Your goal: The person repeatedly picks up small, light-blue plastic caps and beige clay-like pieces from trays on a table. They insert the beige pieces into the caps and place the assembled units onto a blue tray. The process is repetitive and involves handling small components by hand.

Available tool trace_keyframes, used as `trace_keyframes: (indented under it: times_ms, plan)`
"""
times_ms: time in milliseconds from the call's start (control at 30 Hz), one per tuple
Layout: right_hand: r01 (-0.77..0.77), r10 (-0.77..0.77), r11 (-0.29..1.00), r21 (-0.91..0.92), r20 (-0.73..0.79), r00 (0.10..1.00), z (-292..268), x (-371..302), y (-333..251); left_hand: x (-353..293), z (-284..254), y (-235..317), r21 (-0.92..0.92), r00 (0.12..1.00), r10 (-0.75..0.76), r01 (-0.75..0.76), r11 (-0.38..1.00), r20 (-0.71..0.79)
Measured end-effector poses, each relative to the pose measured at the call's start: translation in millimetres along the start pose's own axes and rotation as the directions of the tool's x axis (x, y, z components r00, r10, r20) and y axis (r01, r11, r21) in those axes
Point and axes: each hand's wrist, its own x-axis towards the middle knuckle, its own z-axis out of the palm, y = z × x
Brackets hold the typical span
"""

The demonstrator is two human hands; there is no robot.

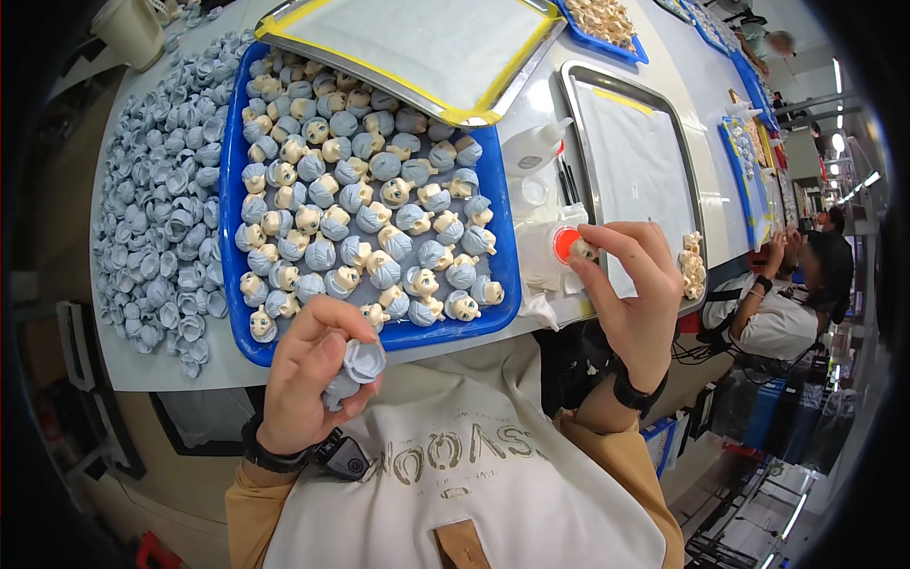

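Here the left hand [308, 379] is closing its fingers around a pair of grey-blue shells [364, 360], the upper one showing its hollow opening, just off the near edge of the blue tray [509, 256]. Over on the right, the right hand [637, 294] is pinching a small pale piece [583, 250] between thumb and index finger, right by a round red-orange opening [566, 244]; whether they are touching, I cannot tell. Inside the blue tray, doll heads with grey-blue caps [386, 269] are lying close together, facing every which way. A heap of loose shells [161, 209] is spreading along the left, while a yellow-taped metal tray [417, 47] is overlapping the far end and a white bottle [536, 147] is standing nearby.
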Motion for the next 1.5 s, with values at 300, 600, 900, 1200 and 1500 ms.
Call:
trace_keyframes:
  times_ms: [300,600,900,1200,1500]
  plan:
    - [0.005,-0.005,1.000,-0.026,0.018,1.000,-1,0,1,-3,2,4,0.188,1.000,-0.025,0.028,0.982,-0.016]
    - [-0.036,0.037,0.999,0.014,-0.053,0.998,0,-14,2,-3,3,2,0.180,0.998,0.048,-0.041,0.983,-0.035]
    - [0.154,-0.152,0.800,0.579,-0.052,0.987,12,-13,-46,2,12,-5,0.213,0.996,0.083,-0.072,0.974,-0.045]
    - [0.284,-0.393,0.801,0.527,0.106,0.914,37,-8,-61,4,7,-14,0.432,0.975,0.214,-0.222,0.874,0.068]
    - [0.361,-0.362,0.881,0.305,-0.055,0.930,59,-17,-73,0,18,-10,0.165,0.995,0.025,-0.009,0.986,-0.095]
